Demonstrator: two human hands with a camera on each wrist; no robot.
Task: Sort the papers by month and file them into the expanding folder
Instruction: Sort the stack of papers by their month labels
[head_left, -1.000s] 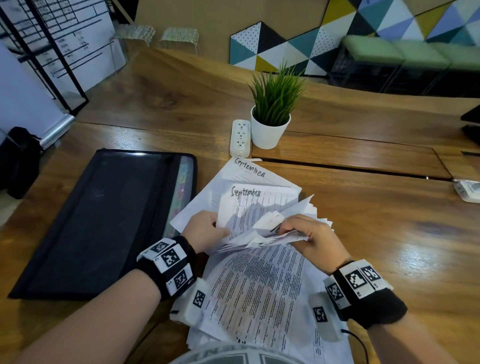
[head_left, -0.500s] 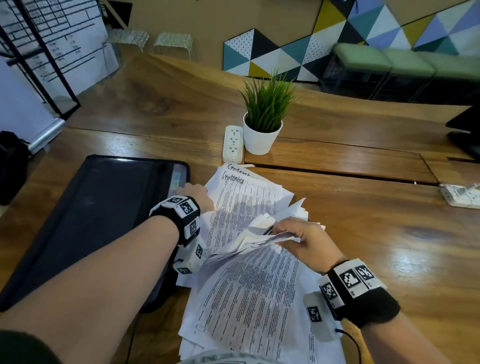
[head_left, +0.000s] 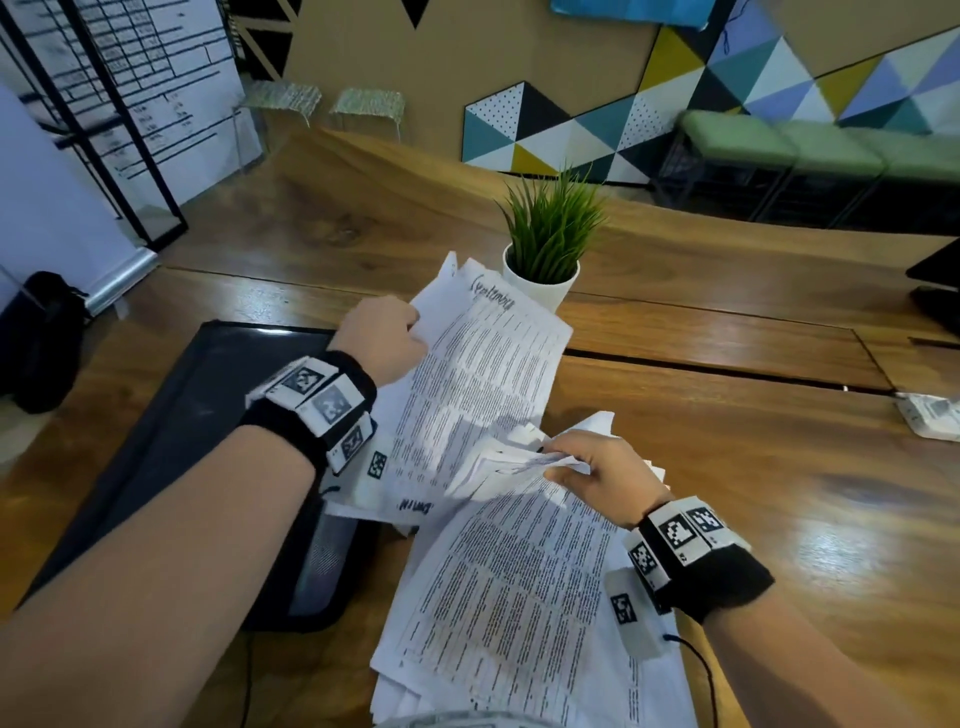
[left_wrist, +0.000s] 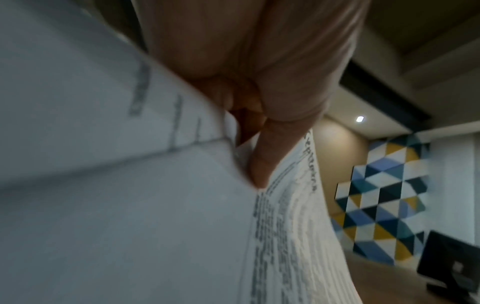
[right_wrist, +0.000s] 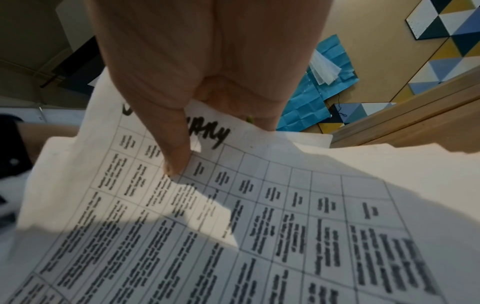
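You are mid-sort: your left hand (head_left: 383, 336) pinches the lifted September sheets (head_left: 483, 374) by their top edge, while your right hand (head_left: 597, 470) grips the fanned corner of the remaining pile (head_left: 514, 597). Next, I judge, carry them left to the expanding folder (head_left: 171, 441), lying flat and apparently shut; the potted plant (head_left: 550, 244) stands close behind.

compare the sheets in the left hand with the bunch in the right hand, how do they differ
The sheets in the left hand are lifted and fairly flat, held at their far end; the bunch in the right hand is crumpled and pinched low over the pile. The left hand grips sheets headed with what looks like September; the right hand covers part of its heading. Both are white printed tables.
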